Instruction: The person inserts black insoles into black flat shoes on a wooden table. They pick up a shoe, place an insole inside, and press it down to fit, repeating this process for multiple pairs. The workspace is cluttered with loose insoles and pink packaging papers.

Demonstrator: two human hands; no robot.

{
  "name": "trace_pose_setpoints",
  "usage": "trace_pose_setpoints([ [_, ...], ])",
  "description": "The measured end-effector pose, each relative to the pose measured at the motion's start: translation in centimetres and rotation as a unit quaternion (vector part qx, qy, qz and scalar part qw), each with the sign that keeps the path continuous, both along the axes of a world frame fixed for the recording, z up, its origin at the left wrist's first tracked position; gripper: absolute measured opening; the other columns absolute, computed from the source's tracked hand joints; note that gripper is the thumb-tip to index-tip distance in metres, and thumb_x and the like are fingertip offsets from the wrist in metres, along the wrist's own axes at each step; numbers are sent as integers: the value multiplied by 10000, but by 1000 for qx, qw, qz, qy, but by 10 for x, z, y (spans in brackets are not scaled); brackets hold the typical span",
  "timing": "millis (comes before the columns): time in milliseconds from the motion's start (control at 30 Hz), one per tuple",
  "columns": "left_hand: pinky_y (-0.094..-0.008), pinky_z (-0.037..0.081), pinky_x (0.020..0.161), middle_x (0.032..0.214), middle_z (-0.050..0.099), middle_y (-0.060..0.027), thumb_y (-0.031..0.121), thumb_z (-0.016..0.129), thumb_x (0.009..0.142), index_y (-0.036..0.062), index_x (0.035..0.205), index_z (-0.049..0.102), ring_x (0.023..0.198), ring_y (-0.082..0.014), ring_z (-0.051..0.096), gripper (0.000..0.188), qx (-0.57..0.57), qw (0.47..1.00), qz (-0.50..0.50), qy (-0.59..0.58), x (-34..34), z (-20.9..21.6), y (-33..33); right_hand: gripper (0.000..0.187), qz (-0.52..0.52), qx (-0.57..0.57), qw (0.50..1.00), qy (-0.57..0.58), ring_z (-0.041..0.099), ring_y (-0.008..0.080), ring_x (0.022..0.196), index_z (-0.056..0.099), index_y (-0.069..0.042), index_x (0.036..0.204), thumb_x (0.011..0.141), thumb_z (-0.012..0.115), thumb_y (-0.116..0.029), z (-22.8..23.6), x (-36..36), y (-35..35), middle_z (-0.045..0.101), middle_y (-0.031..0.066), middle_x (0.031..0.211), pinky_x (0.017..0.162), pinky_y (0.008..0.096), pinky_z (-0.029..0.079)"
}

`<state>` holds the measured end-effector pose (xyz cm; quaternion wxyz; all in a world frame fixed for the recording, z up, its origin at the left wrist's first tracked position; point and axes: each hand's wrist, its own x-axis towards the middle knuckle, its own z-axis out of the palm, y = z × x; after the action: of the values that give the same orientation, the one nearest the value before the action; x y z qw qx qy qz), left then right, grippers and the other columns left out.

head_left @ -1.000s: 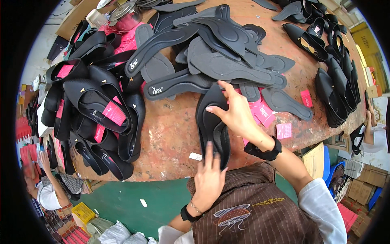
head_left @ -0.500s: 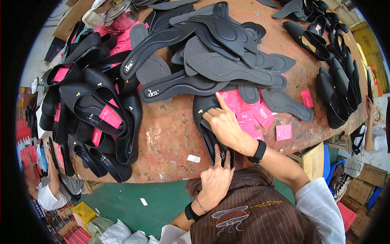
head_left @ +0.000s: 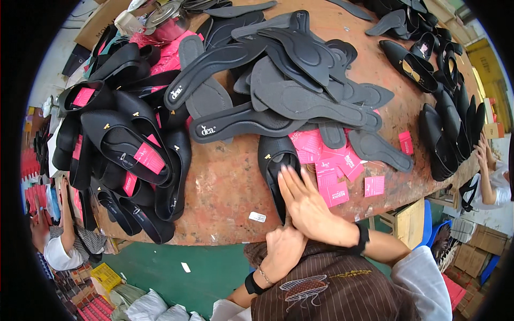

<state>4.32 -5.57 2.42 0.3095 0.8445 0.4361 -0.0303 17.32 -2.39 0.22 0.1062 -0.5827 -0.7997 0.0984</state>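
Observation:
A black flat shoe (head_left: 272, 148) with a small gold ornament stands at the table's near edge, its toe pointing away from me. My right hand (head_left: 310, 208) lies with straight fingers over the shoe's opening, the fingertips inside it on the insole. At the heel end, my left hand (head_left: 285, 247) is closed round the back of the shoe, its fingers mostly hidden, and touches my right hand. Just beyond the toe lies a pile of black insoles (head_left: 316, 101). Pink cards (head_left: 333, 192) lie right of the shoe.
Black shoes with pink cards (head_left: 126, 144) are heaped at the left. More black shoes (head_left: 444, 128) stand at the right. A white label (head_left: 257, 216) lies near the front edge of the wooden table (head_left: 214, 182). Other people's arms (head_left: 484, 160) show at both sides.
My right hand has slid from the toe end of the opening back toward the heel, its fingers now straight. My left fingers have left the inside and curled at the heel.

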Motion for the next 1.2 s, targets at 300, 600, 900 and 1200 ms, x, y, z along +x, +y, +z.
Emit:
trace_pose_setpoints([
  [300,-432,547,636,1232,593,-273,304,679,853,35,1125,693,718,-353,690,383,20,999,2,27,6,12,3,270,1,-71,987,-143,620,225,983,669,7,1015,861,508,-147,-6,-9,63,655,133,977,1197,600,85],
  [600,-379,542,676,1179,674,-149,191,721,825,41,1027,715,702,-326,660,252,60,996,41,-41,-51,45,-5,396,14,-24,963,266,581,342,1108,666,-45,1128,734,660,-83,45,116,-2,641,149,1081,1083,538,346],
  [900,-388,541,739,1033,714,-146,168,729,851,30,1063,714,880,-331,685,254,178,982,59,-34,-8,144,123,488,-233,21,969,-72,571,310,1069,615,-29,1196,713,618,-103,12,251,-61,601,140,1118,930,412,457],
  [1200,-420,507,931,1338,555,-200,213,665,864,36,1277,588,1154,-387,582,456,149,912,-307,-226,427,14,266,719,-268,-169,871,374,683,282,915,329,-84,1498,836,607,-56,112,281,-91,682,177,1055,777,385,546],
])
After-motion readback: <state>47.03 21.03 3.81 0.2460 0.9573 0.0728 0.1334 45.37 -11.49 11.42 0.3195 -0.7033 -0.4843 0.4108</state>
